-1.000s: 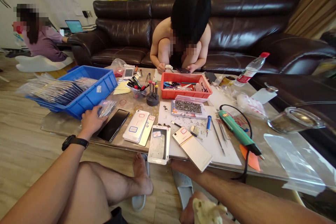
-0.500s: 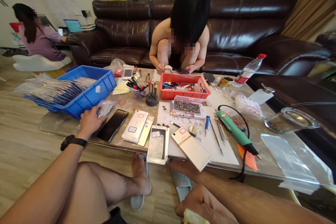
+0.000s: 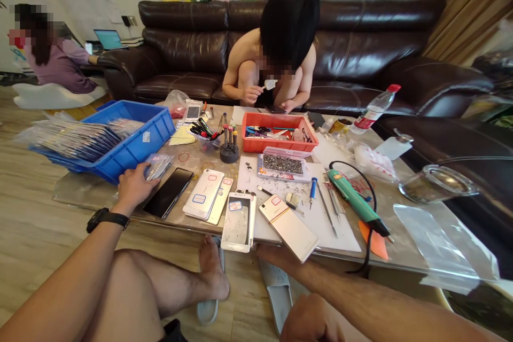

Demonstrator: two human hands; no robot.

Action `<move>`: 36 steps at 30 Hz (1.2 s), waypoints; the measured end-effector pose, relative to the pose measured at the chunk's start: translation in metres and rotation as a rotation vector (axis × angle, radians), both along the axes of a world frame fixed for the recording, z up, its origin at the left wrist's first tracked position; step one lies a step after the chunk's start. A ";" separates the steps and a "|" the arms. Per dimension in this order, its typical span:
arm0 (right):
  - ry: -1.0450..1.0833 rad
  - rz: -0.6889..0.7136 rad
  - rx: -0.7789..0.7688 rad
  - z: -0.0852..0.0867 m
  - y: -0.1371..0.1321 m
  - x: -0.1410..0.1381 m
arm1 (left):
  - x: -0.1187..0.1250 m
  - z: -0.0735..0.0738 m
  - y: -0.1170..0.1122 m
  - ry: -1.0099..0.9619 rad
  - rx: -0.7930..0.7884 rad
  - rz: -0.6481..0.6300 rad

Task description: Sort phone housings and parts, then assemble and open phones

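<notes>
My left hand (image 3: 135,188), with a black watch on the wrist, reaches to the table's left side. Its fingers and thumb close around a stack of small clear plastic bags (image 3: 158,166), whose contents I cannot make out. Right beside it lies a dark-screened phone (image 3: 168,193). At the bottom edge, my right hand (image 3: 310,320) is curled low in front of my leg; anything in it is hidden. Along the table's front edge lie a white phone (image 3: 203,193), a white phone front panel (image 3: 235,224) and a gold phone back (image 3: 289,228) with a band around it.
A blue bin (image 3: 132,144) of bagged parts stands at left. Farther back are a screwdriver stand (image 3: 229,154), an orange-red tray (image 3: 276,144) and a box of screws (image 3: 282,164). A corded green tool (image 3: 356,200) and a bottle (image 3: 371,112) lie right. A person sits opposite.
The view shifts slightly. My left hand stays at the plastic bags. A pale thing at my right hand has dropped out of sight. The person opposite has raised a white thing on a stick.
</notes>
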State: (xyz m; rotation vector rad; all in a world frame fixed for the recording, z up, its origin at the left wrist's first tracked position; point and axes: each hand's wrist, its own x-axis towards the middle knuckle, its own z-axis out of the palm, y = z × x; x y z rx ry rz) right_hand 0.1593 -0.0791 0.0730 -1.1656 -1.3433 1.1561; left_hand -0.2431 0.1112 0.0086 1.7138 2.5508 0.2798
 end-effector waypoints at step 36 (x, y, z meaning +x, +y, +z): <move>-0.052 0.331 0.599 -0.085 0.083 -0.003 | 0.002 0.004 -0.003 -0.037 0.014 -0.042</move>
